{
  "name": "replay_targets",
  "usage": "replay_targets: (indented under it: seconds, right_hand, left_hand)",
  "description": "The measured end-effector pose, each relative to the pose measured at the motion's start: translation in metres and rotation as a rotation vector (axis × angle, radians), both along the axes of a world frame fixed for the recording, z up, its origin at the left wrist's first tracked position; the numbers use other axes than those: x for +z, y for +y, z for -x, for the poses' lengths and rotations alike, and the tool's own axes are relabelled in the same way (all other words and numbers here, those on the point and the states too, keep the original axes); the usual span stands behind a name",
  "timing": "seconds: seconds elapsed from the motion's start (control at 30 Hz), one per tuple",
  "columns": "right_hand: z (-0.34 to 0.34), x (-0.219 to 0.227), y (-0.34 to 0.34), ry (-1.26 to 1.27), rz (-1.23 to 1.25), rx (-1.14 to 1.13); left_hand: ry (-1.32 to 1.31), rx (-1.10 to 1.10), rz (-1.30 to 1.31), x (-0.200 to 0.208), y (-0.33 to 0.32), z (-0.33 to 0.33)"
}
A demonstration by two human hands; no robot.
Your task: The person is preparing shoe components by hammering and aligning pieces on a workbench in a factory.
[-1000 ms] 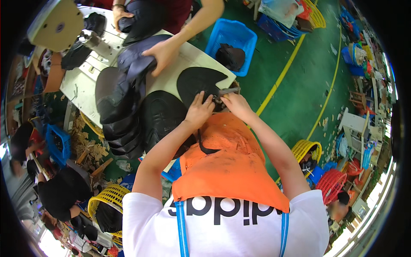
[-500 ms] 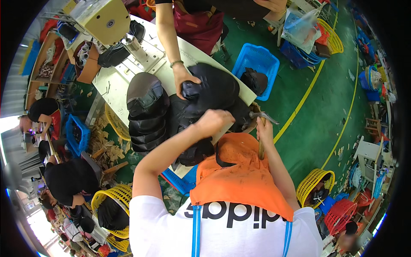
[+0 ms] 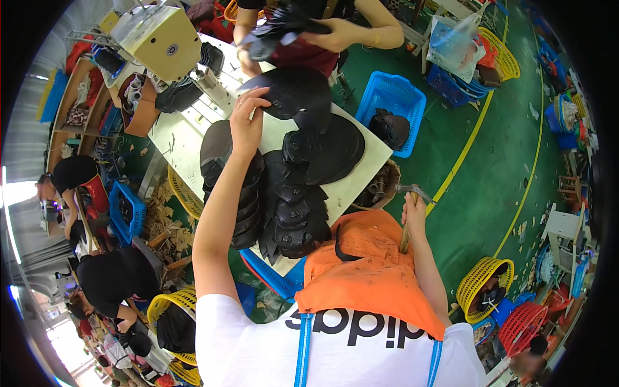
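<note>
Large black letters are crossing the white shirt, partly hidden under the orange apron. Small dark marks near the table's left edge are showing too faintly to read.

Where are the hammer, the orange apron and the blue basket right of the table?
Hammer [image 3: 411, 188]: head view, on its metal head.
Orange apron [image 3: 367, 277]: head view, on its cloth.
Blue basket [image 3: 395, 97]: head view, on its bare inside.
</note>
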State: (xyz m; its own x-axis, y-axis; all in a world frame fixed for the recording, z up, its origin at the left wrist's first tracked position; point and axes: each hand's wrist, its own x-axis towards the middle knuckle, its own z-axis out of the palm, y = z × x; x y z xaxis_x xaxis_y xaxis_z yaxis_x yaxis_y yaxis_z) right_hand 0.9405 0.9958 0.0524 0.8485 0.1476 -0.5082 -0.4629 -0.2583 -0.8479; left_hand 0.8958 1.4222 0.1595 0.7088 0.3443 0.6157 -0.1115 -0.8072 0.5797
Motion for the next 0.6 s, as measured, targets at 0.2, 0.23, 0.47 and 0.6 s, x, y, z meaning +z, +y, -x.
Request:
replay_targets:
  seconds: [0.2,0.23,0.47,0.6]
  right_hand:
    - [0.004,0.001,-0.001,0.028,0.038,-0.027]
    - [0.006,0.000,-0.002,0.019,0.027,-0.017]
    - [0.007,-0.004,-0.002,-0.064,0.149,0.197]
    - [-0.005,-0.021,0.042,-0.048,-0.205,0.132]
  left_hand:
    - [0.555,0.315,-0.385,-0.087,0.064,-0.008]
    - [0.744,0.418,-0.437,-0.089,0.072,-0.009]
    - [0.384,0.350,-0.330,-0.093,0.018,-0.011]
    - [0.767,0.278,0.259,-0.133,-0.031,0.006]
